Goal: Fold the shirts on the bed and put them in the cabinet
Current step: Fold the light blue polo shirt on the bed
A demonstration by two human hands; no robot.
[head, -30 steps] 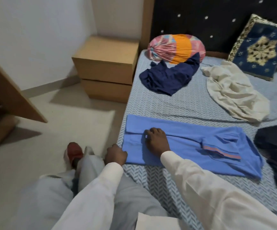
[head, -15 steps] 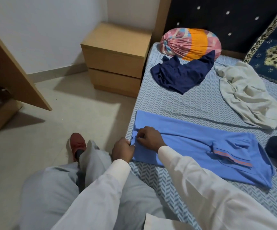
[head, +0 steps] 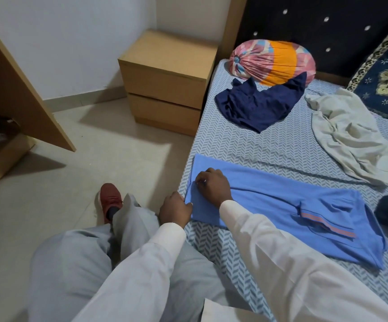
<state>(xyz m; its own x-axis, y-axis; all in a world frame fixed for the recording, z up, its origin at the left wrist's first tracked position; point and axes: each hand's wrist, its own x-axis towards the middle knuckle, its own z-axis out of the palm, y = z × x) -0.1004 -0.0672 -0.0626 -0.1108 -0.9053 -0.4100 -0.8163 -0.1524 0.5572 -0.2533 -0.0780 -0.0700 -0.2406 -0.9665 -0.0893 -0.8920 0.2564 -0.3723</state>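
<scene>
The left hand (head: pixel 175 211) and right hand (head: pixel 212 187) pinched the blue shirt (head: pixel 281 205) at its left end, fingers (head: pixel 201 180) curled, its length running rightward across the bed (head: pixel 269 145)

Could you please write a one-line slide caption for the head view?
The left hand and right hand pinch the end of a half-folded blue shirt on the bed.

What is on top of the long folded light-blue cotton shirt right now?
The right hand rests on the light-blue shirt's left end, fingers curled pinching fabric; the left hand grips the near edge. The cloth beneath both hands is hidden.
</scene>
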